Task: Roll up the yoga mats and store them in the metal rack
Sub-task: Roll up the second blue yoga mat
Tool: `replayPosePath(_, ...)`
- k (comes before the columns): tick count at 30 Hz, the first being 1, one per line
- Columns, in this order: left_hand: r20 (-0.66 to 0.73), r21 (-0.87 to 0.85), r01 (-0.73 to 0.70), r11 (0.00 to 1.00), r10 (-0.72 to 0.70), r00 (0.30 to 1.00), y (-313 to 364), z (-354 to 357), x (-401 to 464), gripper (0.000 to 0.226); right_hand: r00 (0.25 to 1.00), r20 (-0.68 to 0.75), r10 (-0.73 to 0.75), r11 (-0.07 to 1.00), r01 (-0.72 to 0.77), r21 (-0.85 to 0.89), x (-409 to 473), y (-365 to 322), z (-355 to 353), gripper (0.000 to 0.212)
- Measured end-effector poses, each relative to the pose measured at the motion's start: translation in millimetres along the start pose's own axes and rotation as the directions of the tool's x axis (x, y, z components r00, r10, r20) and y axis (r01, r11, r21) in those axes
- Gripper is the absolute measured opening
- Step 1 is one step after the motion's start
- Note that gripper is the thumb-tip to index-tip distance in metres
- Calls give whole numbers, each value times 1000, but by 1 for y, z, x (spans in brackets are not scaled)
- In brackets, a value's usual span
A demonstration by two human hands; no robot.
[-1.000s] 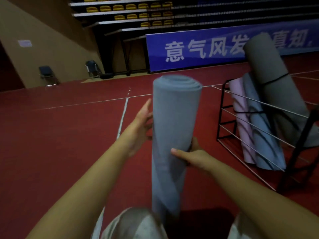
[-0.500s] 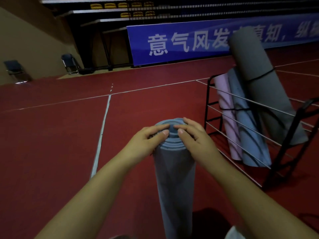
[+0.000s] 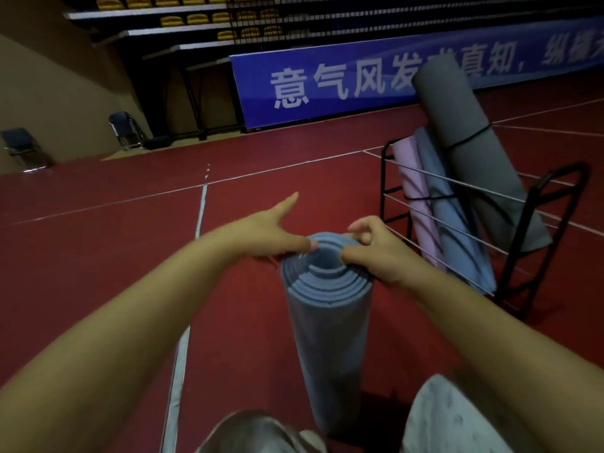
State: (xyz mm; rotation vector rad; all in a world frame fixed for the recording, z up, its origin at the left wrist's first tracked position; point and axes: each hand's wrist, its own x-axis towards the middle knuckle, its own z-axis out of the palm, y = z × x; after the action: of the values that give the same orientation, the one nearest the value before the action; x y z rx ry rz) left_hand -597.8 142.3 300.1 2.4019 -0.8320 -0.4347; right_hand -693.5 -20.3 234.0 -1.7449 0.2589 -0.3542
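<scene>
A rolled blue-grey yoga mat (image 3: pixel 327 322) stands upright on the red floor (image 3: pixel 98 256) at the centre of the view, its lower end between the person's knees, its spiral top end facing the camera. Both hands work at that top end. The left hand (image 3: pixel 271 230) comes in from 9 o'clock, fingers (image 3: pixel 300 245) mostly straight and pressing on the outer layers at the rim, with one finger pointing away toward 12 o'clock. The right hand (image 3: pixel 376 253) comes in from 3 o'clock, its fingers curled and pinching the inner coils at the rim.

Likely trouble: the coils look loose and stepped, not flush, so the roll could spring open or telescope if either hand lets go — no strap is seen around it. Standing on end, it could also topple if the downward pressure goes off centre.

At 2 o'clock, near the mat but apart from it, stands the black metal rack (image 3: pixel 536 230) with thin pale rails across its side. It already holds three rolled mats leaning toward 11 o'clock: a pink mat (image 3: pixel 411 191), a blue mat (image 3: pixel 447 210), and a tall dark grey mat (image 3: pixel 474 152) bound by a black cord. These fill much of the rack's near end, and the rails stand between the person and the slots, so the new roll probably has to go in from above.

Beyond, at 12 o'clock, hangs a blue banner (image 3: pixel 327 86); two folding chairs (image 3: pixel 125 129) sit at 10 o'clock.
</scene>
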Motion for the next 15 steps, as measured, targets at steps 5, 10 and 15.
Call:
replayPosePath(5, 461, 255, -93, 962, -36, 887, 34, -9, -1, 66, 961, 265, 84, 989, -49, -137, -23, -18, -7, 48)
replayPosePath(10, 354, 584, -288, 759, 82, 932, 52, 21, 13, 37, 992, -16, 127, 899, -122, -420, -34, -21, -21, 42)
replayPosePath(15, 262, 568, -250, 784, 115, 958, 74, 32, 35, 26, 853, 99, 512, 819, -450, -355, -29, -28, -49, 33)
